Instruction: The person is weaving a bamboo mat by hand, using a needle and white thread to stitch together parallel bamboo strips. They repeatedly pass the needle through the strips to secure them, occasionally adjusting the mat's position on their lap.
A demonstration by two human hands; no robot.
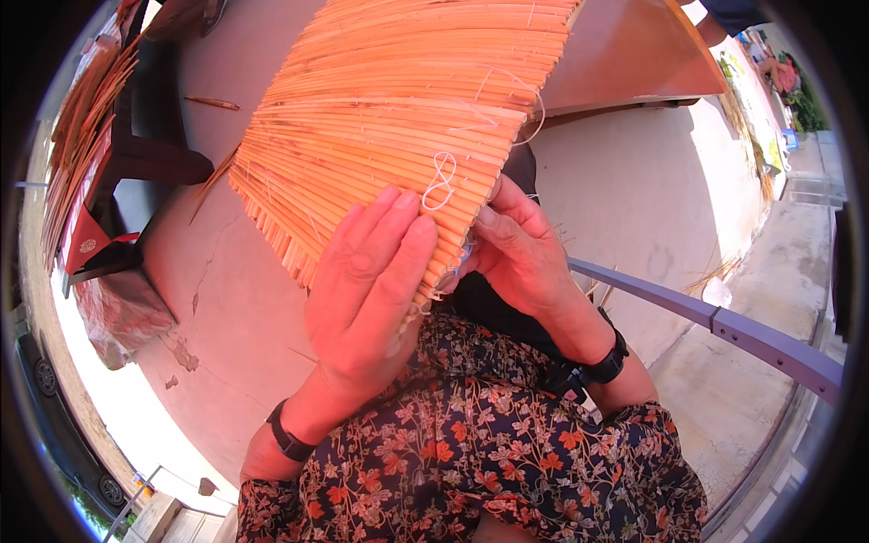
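Observation:
A large mat of thin straw-coloured reeds [362,136], bound side by side with white thread, slants up and away from my lap. My left hand [367,281] holds its near corner, fingers long across the upper face and the thumb hidden. At the right edge, the thumb and fingers of my right hand [523,249] pinch the reed ends; some of those fingertips disappear behind the mat. A loop of white thread [440,181] lies on the reeds between my hands. Farther up, another loose thread [541,113] curls out past the edge.
Behind the mat at upper right stands a brown board-like surface [634,54]. A purple-grey metal rail [670,291] runs along my right. At left are a dark stand [149,167], a bundle of dry reeds [86,136] and a crumpled plastic bag [122,312].

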